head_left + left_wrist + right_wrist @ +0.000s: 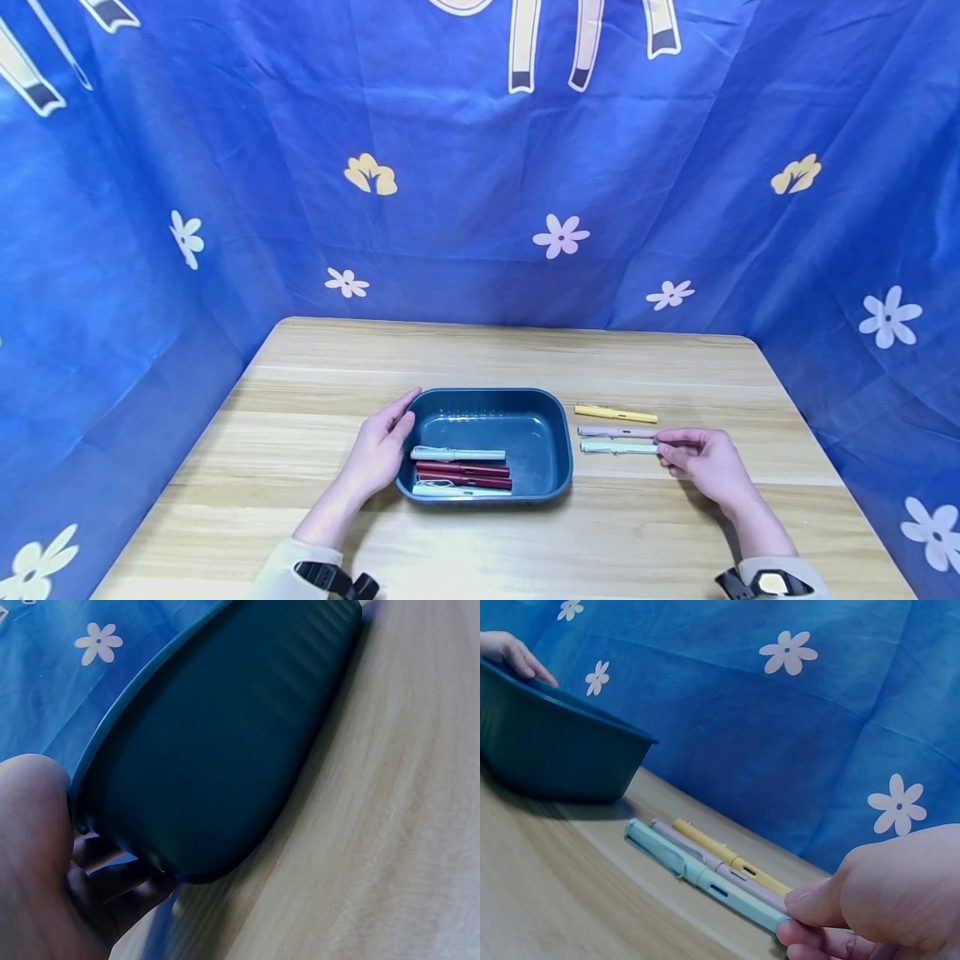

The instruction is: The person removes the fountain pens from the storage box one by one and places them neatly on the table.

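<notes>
Sleeves [281,573] of pale cloth are seen nearest, crossed at the wrists by black straps [318,575]. The left end of a dark teal tray [540,458] is gripped by the left hand [378,450], with the thumb set at the rim and fingers bent against the outer wall. The tray is formed as a smooth, faintly glossy rectangle with rounded corners, and shallow ribs are shown along its outside in the left wrist view. Inside, toward the near side, slim pens are laid lengthwise: a pale pen [468,492] nearest, two dark red pens [472,482] beyond it, and a light blue pen [468,455] behind those. To the right of the tray, the tail end of a mint pen [618,448] is pinched between the thumb and fingers of the right hand [708,462], which is held narrow; whether the lavender pen [615,432] just behind is also touched cannot be told. A yellow pen [615,413] is placed farthest in that row, roughly parallel. All is supported by a table [247,500] with streaked, light wood grain and rounded far corners. Beyond, a softly creased blue cloth [465,250] is hung, printed with white flowers and yellow motifs.
</notes>
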The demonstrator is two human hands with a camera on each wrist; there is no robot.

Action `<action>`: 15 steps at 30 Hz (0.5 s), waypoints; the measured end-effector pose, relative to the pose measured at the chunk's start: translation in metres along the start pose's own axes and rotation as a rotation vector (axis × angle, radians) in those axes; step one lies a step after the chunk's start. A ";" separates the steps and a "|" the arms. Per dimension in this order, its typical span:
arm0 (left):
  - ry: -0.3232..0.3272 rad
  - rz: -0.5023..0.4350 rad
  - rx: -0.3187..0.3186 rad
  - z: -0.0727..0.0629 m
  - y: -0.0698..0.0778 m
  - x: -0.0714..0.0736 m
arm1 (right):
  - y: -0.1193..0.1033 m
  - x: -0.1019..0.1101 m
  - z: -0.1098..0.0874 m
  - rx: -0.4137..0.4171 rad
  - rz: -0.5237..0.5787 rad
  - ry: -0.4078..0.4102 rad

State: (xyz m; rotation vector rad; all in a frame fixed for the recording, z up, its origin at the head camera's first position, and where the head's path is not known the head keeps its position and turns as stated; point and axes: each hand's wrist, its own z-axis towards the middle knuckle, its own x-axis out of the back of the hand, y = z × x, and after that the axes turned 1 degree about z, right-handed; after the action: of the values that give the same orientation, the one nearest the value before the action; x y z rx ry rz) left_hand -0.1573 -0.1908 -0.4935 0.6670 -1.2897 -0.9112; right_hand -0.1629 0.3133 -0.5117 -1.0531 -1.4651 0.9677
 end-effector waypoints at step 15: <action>0.004 0.005 -0.009 0.001 0.000 -0.001 | -0.023 0.000 -0.008 0.135 0.067 -0.004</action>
State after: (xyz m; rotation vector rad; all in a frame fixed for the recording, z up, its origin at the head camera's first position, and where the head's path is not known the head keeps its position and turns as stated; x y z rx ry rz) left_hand -0.1579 -0.1901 -0.4940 0.6579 -1.2823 -0.9108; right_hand -0.1574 0.3072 -0.4889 -1.0079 -1.3547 1.1013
